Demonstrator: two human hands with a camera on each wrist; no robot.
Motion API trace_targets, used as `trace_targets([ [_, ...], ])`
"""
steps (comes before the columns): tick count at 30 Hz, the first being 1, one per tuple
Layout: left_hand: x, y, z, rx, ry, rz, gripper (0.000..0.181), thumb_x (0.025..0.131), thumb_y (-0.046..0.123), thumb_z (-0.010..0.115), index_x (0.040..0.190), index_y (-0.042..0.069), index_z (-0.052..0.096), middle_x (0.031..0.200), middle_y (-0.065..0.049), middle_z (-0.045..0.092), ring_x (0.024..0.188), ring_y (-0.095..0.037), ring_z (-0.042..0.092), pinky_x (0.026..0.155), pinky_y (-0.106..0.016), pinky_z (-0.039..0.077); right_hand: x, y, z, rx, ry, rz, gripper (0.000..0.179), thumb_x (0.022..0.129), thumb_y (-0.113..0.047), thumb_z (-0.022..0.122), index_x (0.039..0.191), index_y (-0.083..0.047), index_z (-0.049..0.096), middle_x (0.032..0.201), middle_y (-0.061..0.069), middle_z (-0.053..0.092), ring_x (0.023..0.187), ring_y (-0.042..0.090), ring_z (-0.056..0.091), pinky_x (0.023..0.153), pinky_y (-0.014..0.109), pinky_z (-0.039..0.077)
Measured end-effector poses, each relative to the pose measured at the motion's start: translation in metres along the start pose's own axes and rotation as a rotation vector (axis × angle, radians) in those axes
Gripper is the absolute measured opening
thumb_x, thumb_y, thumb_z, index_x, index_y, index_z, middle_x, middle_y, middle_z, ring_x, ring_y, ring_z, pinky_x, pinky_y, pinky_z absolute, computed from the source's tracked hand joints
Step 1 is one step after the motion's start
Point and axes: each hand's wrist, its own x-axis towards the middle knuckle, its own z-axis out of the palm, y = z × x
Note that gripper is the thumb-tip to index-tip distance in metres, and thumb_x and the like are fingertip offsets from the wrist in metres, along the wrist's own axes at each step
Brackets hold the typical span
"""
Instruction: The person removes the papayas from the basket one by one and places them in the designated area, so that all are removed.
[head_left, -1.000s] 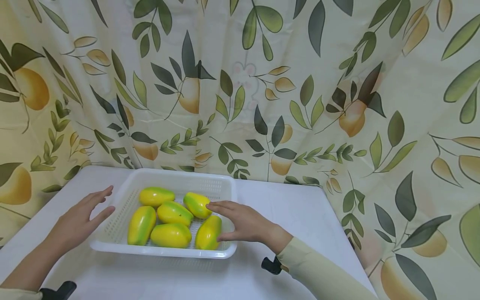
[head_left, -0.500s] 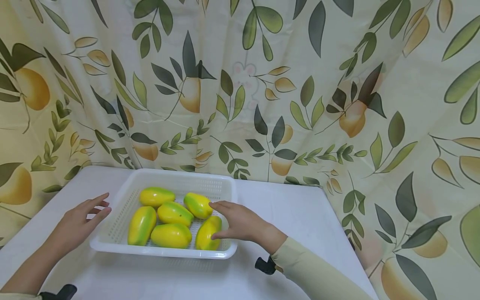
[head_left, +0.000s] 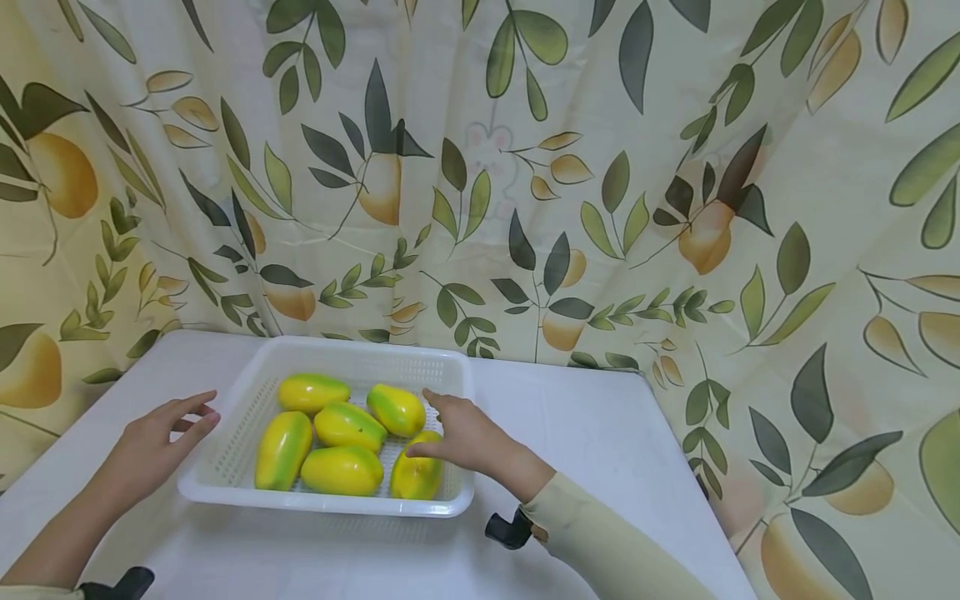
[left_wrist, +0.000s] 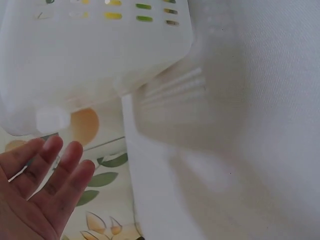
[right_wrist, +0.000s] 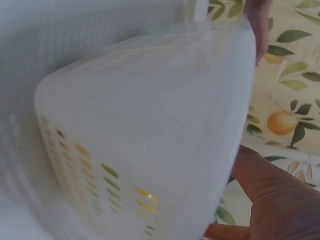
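Observation:
Several yellow-green mangoes (head_left: 348, 427) lie in a white perforated plastic basket (head_left: 322, 502) on the table. My left hand (head_left: 153, 442) hovers just outside the basket's left side, fingers loosely bent and holding nothing. In the left wrist view its spread fingers (left_wrist: 67, 167) are near the basket wall (left_wrist: 100, 55). My right hand (head_left: 476, 433) reaches over the right rim, thumb above the front right mango (head_left: 415, 482) and index finger near the back right mango (head_left: 392, 410). It holds nothing. The right wrist view shows this hand (right_wrist: 285, 205) beyond the basket's outer wall (right_wrist: 160, 110).
A white cloth covers the table (head_left: 570, 433). Behind it hangs a curtain (head_left: 480, 275) printed with leaves and fruit. Black wrist cameras (head_left: 510, 528) sit at both sleeves (head_left: 600, 537).
My right hand has moved left over the basket's right rim, its thumb now over the front right mango. My left hand has lowered slightly and its fingers have drawn closer together. The mangoes stay put.

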Motion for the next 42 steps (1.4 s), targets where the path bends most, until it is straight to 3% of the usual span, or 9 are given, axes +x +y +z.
trace_targets([
  [4, 0.0, -0.002, 0.0, -0.001, -0.01, -0.02, 0.062, 0.102, 0.042, 0.048, 0.141, -0.006, 0.046, 0.125, -0.03, 0.057, 0.108, -0.051, 0.057, 0.076, -0.059, 0.056, 0.008, 0.0, 0.002, 0.072, -0.012, 0.023, 0.094, 0.079, -0.051, 0.077, 0.148, 0.0, 0.039, 0.144, 0.016, 0.052, 0.117, 0.031, 0.062, 0.089, 0.037, 0.058],
  [14, 0.001, -0.006, 0.004, -0.022, -0.018, -0.034, 0.059, 0.098, 0.038, 0.057, 0.137, -0.006, 0.05, 0.113, -0.027, 0.063, 0.098, -0.042, 0.063, 0.068, -0.044, 0.059, 0.027, 0.004, 0.004, 0.135, -0.002, 0.076, 0.089, 0.081, -0.047, 0.075, 0.148, 0.0, 0.04, 0.139, 0.018, 0.056, 0.12, 0.032, 0.06, 0.092, 0.045, 0.057],
  [21, 0.001, -0.005, 0.003, -0.043, -0.021, -0.058, 0.057, 0.098, 0.037, 0.059, 0.135, -0.006, 0.052, 0.103, -0.019, 0.066, 0.09, -0.034, 0.066, 0.059, -0.025, 0.05, 0.034, 0.005, 0.001, 0.167, 0.001, 0.091, 0.088, 0.082, -0.048, 0.074, 0.147, -0.001, 0.041, 0.139, 0.018, 0.055, 0.118, 0.032, 0.061, 0.092, 0.046, 0.056],
  [31, -0.004, -0.01, 0.003, -0.114, -0.075, -0.091, 0.062, 0.099, 0.041, 0.055, 0.137, -0.008, 0.049, 0.098, -0.011, 0.066, 0.088, -0.031, 0.067, 0.057, -0.024, 0.05, 0.04, 0.005, -0.004, 0.175, -0.043, 0.114, 0.084, 0.082, -0.045, 0.074, 0.146, -0.001, 0.043, 0.137, 0.02, 0.057, 0.121, 0.033, 0.059, 0.093, 0.049, 0.055],
  [36, -0.007, -0.011, 0.003, -0.205, -0.115, -0.13, 0.065, 0.1, 0.04, 0.053, 0.141, -0.01, 0.043, 0.106, -0.022, 0.063, 0.077, -0.02, 0.067, 0.058, -0.026, 0.057, 0.043, 0.002, -0.009, 0.173, -0.078, 0.136, 0.083, 0.083, -0.045, 0.074, 0.145, 0.0, 0.043, 0.137, 0.02, 0.057, 0.122, 0.034, 0.058, 0.094, 0.05, 0.055],
  [39, -0.008, -0.011, 0.003, -0.27, -0.148, -0.159, 0.067, 0.101, 0.04, 0.051, 0.143, -0.011, 0.038, 0.12, -0.036, 0.056, 0.074, -0.019, 0.068, 0.059, -0.029, 0.059, 0.045, 0.001, -0.012, 0.169, -0.09, 0.149, 0.082, 0.083, -0.045, 0.073, 0.145, 0.0, 0.044, 0.136, 0.021, 0.057, 0.119, 0.033, 0.06, 0.094, 0.048, 0.055],
  [42, -0.01, -0.011, 0.004, -0.328, -0.183, -0.191, 0.069, 0.101, 0.04, 0.05, 0.145, -0.012, 0.034, 0.129, -0.041, 0.048, 0.071, -0.02, 0.068, 0.06, -0.031, 0.06, 0.047, 0.0, -0.013, 0.181, -0.101, 0.161, 0.082, 0.084, -0.044, 0.073, 0.145, 0.0, 0.043, 0.137, 0.022, 0.056, 0.113, 0.033, 0.064, 0.091, 0.044, 0.057],
])
